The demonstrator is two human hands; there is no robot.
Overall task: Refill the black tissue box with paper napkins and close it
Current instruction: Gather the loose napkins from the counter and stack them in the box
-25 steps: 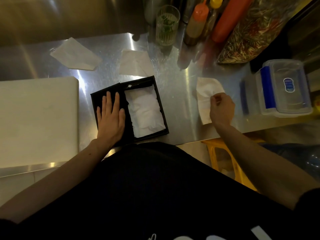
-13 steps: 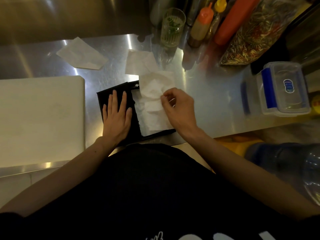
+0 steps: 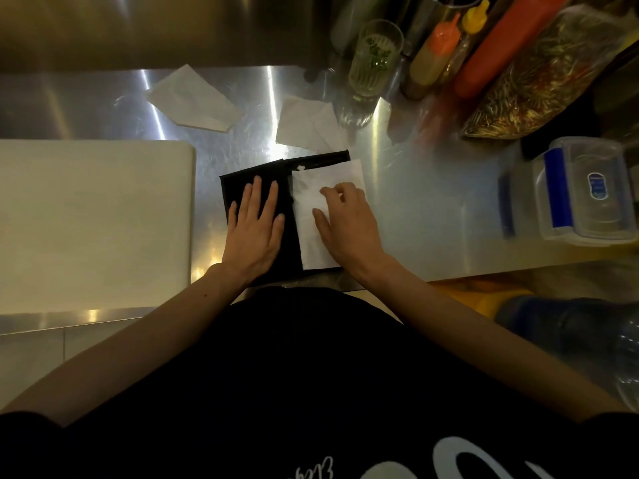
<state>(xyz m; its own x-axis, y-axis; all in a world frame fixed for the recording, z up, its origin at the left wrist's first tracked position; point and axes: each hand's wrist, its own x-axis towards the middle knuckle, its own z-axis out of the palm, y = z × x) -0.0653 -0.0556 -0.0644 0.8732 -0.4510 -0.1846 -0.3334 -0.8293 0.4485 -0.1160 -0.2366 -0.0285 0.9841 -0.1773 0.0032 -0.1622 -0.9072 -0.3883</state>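
Observation:
The black tissue box (image 3: 238,183) lies open at the near edge of the steel counter. My left hand (image 3: 255,229) rests flat, fingers spread, on its left black half. White paper napkins (image 3: 311,233) fill the right half, and the top napkin overhangs the box's right side. My right hand (image 3: 345,226) presses down on that top napkin, fingers bent on the paper. Two loose napkins lie farther back, one napkin (image 3: 193,100) at the left and another napkin (image 3: 306,124) just behind the box.
A white cutting board (image 3: 93,223) lies to the left of the box. At the back right stand a glass (image 3: 375,58), squeeze bottles (image 3: 435,55) and a bag of dried food (image 3: 543,84). A clear lidded container (image 3: 587,191) sits at the right.
My right hand picked a napkin off the counter at the right, carried it left over the box and now presses it down on the stack. The left hand stayed on the box.

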